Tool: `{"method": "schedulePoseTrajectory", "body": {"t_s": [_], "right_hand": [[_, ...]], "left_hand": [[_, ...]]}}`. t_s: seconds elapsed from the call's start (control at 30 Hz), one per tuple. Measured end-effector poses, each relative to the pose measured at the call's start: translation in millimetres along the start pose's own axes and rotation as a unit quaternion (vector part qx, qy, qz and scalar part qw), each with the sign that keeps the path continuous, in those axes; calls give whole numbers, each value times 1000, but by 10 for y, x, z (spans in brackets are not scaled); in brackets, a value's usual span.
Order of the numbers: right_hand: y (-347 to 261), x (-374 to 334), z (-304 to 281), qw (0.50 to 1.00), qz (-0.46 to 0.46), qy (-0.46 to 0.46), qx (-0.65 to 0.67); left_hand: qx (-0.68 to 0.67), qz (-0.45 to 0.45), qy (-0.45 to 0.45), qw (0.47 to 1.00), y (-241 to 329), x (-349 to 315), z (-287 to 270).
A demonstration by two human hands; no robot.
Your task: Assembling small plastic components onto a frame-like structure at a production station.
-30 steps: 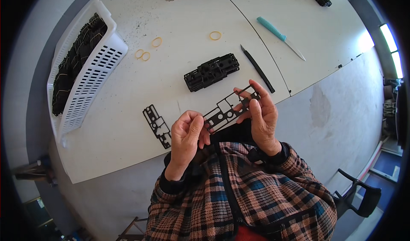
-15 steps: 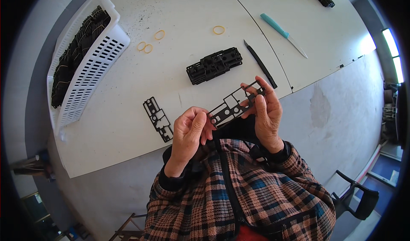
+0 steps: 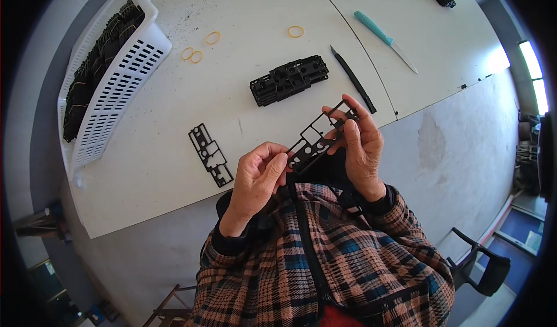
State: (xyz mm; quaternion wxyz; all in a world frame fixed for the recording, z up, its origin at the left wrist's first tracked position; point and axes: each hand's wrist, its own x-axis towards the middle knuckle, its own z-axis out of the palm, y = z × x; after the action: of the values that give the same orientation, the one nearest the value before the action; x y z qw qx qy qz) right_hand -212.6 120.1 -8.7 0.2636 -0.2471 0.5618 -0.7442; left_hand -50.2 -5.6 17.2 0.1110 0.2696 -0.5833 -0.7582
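We list one black openwork frame point(image 3: 314, 153), held at the white table's point(image 3: 162, 112) near edge, its ends pinched by the left hand point(image 3: 258, 175) and right hand point(image 3: 364, 156). We also count one similar flat piece point(image 3: 205, 148) lying leftward, and a black stack point(image 3: 289, 81) beyond, beside a slim black knife point(image 3: 354, 80).

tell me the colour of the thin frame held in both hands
The thin frame is black, best seen in the head view.
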Motion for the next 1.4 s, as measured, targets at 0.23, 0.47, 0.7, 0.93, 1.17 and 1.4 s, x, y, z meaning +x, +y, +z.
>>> {"method": "schedulePoseTrajectory", "body": {"t_s": [0.23,0.47,0.7,0.93,1.17,1.4], "right_hand": [[-8,-24,44,999,9,-37,1],[-50,-56,144,995,33,-76,49],[-17,-50,78,993,61,-83,50],[12,-46,100,992,73,-79,72],[-8,-50,112,989,81,-86,88],[7,-69,110,985,108,-82,111]], "left_hand": [[8,-15,-1,1000,10,-33,29],[7,-25,33,999,15,-59,13],[13,-22,49,998,54,-64,36],[30,-4,73,997,56,-77,47],[38,6,78,996,57,-81,57],[16,-4,40,999,37,-98,69]]}}
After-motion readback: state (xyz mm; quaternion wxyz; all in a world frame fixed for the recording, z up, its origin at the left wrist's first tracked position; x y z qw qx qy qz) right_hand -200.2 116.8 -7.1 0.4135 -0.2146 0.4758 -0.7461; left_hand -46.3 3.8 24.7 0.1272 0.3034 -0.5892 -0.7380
